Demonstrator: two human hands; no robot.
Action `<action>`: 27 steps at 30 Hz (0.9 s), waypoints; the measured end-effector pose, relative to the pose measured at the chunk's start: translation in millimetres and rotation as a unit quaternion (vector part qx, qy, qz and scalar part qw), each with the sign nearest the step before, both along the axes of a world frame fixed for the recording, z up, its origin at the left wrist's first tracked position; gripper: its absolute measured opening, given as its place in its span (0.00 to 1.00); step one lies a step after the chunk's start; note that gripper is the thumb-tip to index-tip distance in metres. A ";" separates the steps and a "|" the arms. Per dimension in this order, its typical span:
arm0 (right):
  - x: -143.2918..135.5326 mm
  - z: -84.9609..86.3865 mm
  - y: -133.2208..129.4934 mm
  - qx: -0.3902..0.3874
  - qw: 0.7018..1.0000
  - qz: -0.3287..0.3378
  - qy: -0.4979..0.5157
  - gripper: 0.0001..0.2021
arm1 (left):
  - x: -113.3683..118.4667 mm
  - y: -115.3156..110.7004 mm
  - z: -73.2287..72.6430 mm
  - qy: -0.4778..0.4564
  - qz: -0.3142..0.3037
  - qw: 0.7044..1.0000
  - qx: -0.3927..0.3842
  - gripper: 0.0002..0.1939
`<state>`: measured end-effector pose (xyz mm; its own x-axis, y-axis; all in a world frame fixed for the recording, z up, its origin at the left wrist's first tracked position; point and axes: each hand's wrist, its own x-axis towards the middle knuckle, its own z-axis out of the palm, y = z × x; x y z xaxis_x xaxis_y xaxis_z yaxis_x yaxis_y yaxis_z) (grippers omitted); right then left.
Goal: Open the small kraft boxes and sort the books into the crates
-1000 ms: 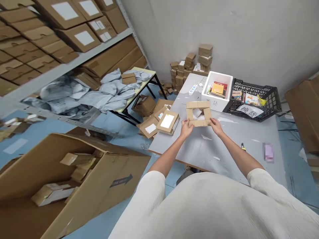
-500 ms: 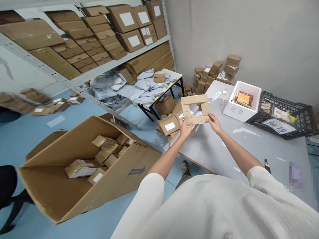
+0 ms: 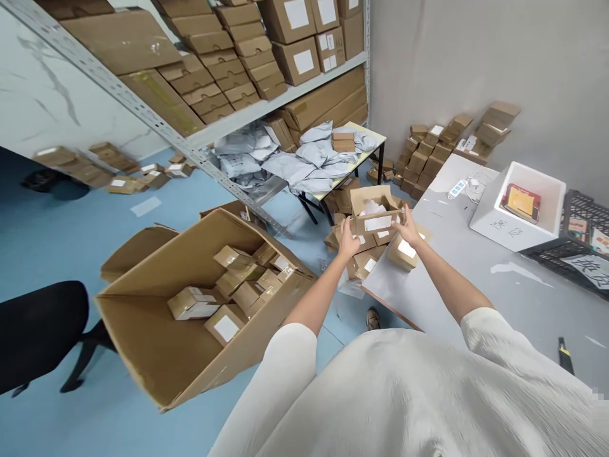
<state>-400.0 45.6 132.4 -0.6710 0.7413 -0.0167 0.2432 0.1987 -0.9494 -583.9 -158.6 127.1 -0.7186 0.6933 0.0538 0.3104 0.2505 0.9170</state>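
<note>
The left hand (image 3: 349,242) and right hand (image 3: 406,228) grip an open box (image 3: 375,216), one at each end, so it sits between them. Inside it lies white paper (image 3: 372,207); a label (image 3: 379,223) is on its near side. Just below the right hand, a second box (image 3: 402,254) rests at the table's (image 3: 457,260) corner. Left of and below the grip, a big carton (image 3: 137,330) holds small boxes (image 3: 247,295); beyond the grip lie grey bags (image 3: 309,162).

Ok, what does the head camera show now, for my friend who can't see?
A person's left hand and right hand hold an open brown cardboard box with a white label. At left, a large open brown cardboard carton contains smaller brown cardboard boxes; at right is a grey table.
</note>
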 end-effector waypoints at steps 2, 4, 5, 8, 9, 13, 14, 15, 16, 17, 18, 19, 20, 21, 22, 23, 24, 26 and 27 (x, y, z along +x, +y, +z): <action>1.4 -6.0 3.8 -0.009 1.000 0.001 -0.016 0.53 | -6.8 -1.5 -10.4 -0.018 -0.016 1.000 -0.006 0.51; 11.9 -12.9 5.4 -0.004 0.999 -0.002 -0.033 0.49 | -6.5 -2.3 -20.2 -0.033 -0.038 0.999 -0.006 0.52; 19.3 -16.5 5.9 -0.001 0.999 -0.009 -0.044 0.47 | -4.6 -2.0 -24.6 -0.038 -0.047 0.998 -0.006 0.52; 43.1 -27.0 8.8 -0.005 0.996 -0.038 -0.082 0.41 | 3.3 3.3 -34.6 -0.055 -0.064 0.996 -0.006 0.51; 50.5 -30.3 10.6 -0.007 0.995 -0.048 -0.093 0.40 | 6.3 6.3 -37.2 -0.061 -0.069 0.996 -0.006 0.51; 76.5 -42.5 18.3 -0.006 0.989 -0.086 -0.124 0.35 | 20.1 21.2 -46.6 -0.097 -0.109 0.989 -0.012 0.52; 82.4 -45.2 19.3 -0.007 0.987 -0.095 -0.132 0.35 | 24.5 25.3 -49.0 -0.108 -0.120 0.987 -0.019 0.52; 88.0 -47.7 19.6 -0.010 0.985 -0.103 -0.141 0.34 | 29.3 29.6 -51.4 -0.118 -0.131 0.984 -0.026 0.51; 93.5 -49.8 19.4 -0.015 0.983 -0.110 -0.148 0.34 | 34.5 34.1 -53.6 -0.126 -0.140 0.982 -0.032 0.51; 98.8 -51.7 18.6 -0.019 0.981 -0.116 -0.154 0.34 | 39.9 38.9 -55.7 -0.132 -0.149 0.979 -0.037 0.49; 103.9 -53.1 17.3 -0.022 0.979 -0.122 -0.158 0.34 | 45.5 44.0 -57.5 -0.136 -0.157 0.977 -0.039 0.48; 108.7 -54.2 15.7 -0.024 0.978 -0.128 -0.161 0.34 | 51.1 49.3 -59.0 -0.139 -0.164 0.976 -0.039 0.47; 113.3 -54.8 13.7 -0.024 0.977 -0.133 -0.162 0.33 | 56.6 54.8 -60.2 -0.142 -0.171 0.974 -0.038 0.45; 117.5 -55.1 11.4 -0.024 0.977 -0.138 -0.163 0.33 | 61.9 60.4 -61.3 -0.146 -0.179 0.972 -0.037 0.44; 121.4 -55.2 8.6 -0.025 0.975 -0.144 -0.164 0.33 | 67.2 65.8 -62.2 -0.150 -0.189 0.970 -0.037 0.43; 125.0 -55.0 5.4 -0.030 0.974 -0.150 -0.166 0.32 | 72.3 70.9 -63.3 -0.152 -0.199 0.968 -0.036 0.42; 128.1 -54.7 1.7 -0.042 0.973 -0.155 -0.168 0.32 | 77.3 75.5 -64.6 -0.152 -0.208 0.966 -0.037 0.42; 133.1 -54.0 -7.5 -0.087 0.967 -0.162 -0.175 0.31 | 87.6 83.0 -68.0 -0.145 -0.223 0.963 -0.041 0.41; 135.0 -53.7 -12.7 -0.118 0.963 -0.164 -0.177 0.31 | 92.9 85.7 -70.1 -0.141 -0.229 0.962 -0.036 0.41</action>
